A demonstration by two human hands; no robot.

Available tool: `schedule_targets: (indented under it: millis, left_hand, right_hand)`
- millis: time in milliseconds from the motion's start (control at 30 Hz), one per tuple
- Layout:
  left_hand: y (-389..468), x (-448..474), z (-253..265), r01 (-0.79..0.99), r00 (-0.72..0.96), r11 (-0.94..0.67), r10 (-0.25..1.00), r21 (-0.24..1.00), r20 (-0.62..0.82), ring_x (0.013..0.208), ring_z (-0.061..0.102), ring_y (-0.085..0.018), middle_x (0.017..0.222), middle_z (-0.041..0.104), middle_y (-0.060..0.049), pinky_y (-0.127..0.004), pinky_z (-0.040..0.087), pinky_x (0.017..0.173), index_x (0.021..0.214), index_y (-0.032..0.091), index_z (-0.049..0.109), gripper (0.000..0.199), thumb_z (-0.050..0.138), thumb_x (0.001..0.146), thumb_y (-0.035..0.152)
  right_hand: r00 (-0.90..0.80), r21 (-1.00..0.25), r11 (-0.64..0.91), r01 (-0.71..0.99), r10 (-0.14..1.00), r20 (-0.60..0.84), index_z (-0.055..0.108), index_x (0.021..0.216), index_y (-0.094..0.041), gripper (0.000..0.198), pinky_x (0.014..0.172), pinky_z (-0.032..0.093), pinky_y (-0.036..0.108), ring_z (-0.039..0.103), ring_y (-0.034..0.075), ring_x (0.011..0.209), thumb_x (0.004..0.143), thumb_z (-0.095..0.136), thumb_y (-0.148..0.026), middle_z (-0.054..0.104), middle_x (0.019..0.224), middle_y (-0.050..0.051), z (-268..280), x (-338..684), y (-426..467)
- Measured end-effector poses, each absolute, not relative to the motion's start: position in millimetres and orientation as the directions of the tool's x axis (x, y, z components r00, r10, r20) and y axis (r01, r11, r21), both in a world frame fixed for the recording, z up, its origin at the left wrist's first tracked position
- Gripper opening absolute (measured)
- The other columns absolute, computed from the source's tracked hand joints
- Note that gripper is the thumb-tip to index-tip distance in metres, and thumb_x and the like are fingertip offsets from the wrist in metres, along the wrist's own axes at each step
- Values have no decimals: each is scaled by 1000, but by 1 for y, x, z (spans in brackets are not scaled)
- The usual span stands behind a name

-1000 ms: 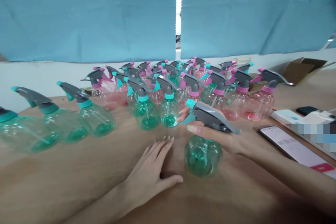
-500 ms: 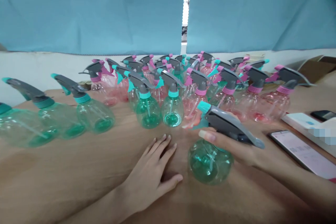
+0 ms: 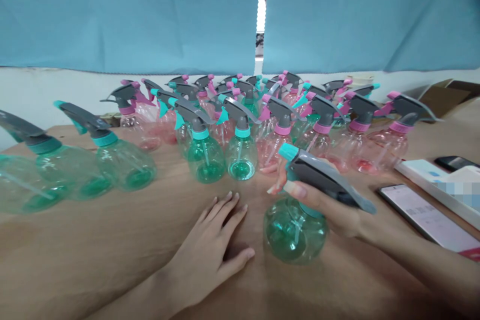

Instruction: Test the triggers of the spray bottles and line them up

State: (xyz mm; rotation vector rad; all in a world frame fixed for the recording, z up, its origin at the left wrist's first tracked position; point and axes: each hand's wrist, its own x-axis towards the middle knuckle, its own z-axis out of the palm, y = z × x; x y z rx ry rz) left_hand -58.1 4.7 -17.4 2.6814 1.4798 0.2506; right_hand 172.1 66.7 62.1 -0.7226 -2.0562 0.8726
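A clear green spray bottle (image 3: pixel 294 230) with a grey trigger head and teal nozzle stands on the brown table (image 3: pixel 93 240). My right hand (image 3: pixel 330 207) is wrapped around its neck just under the trigger head. My left hand (image 3: pixel 215 247) lies flat on the table to the left of the bottle, fingers spread, holding nothing. Behind both hands stands a crowd of several green and pink spray bottles (image 3: pixel 240 147).
More green bottles (image 3: pixel 123 157) line the left side of the table. A phone (image 3: pixel 427 217) with a lit screen, a white box (image 3: pixel 438 180) and a dark phone (image 3: pixel 453 162) lie at the right. An open cardboard box (image 3: pixel 446 95) sits at the far right. Blue curtains hang behind.
The green bottle in my right hand has shifted slightly right and toward me, tilting a little. My left hand has stayed flat on the table.
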Motion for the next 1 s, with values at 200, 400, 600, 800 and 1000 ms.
schedule_targets:
  millis: [200,400,600,800,1000]
  left_hand:
    - [5,-57,-18,836,520,-533,846,133,118,134,33,-30,147,37,-15,-51,32,105,141,15,37,61,49,92,50]
    - [5,-58,-19,836,518,-533,845,132,133,133,35,-31,145,39,-15,-51,33,105,141,16,39,59,48,93,50]
    - [5,-58,-20,837,516,-530,847,138,127,134,34,-31,147,37,-14,-52,34,104,142,17,37,60,48,93,50]
    - [6,-58,-20,839,509,-524,851,148,127,133,35,-31,146,39,-13,-52,34,104,141,17,38,60,49,92,49]
    - [4,-59,-19,836,503,-522,853,169,144,133,36,-31,146,40,-12,-50,33,105,141,19,39,59,49,92,49]
  right_hand:
    - [-549,-833,525,174,754,361,63,103,-27,22,53,50,26,60,14,57,86,54,-37,65,67,-2,60,168,63]
    - [-503,-804,564,191,759,413,58,119,-28,38,58,55,29,66,16,66,82,58,-33,71,93,2,58,166,63]
    - [-514,-807,539,242,777,364,58,122,-29,42,59,57,31,68,18,67,81,59,-39,72,87,2,56,166,62]
    - [-510,-836,513,195,781,360,60,118,-31,39,55,57,28,63,14,58,79,61,-34,71,94,1,59,164,62]
    - [-524,-841,518,159,766,373,62,114,-27,37,62,58,29,65,16,71,77,60,-27,70,97,4,68,160,63]
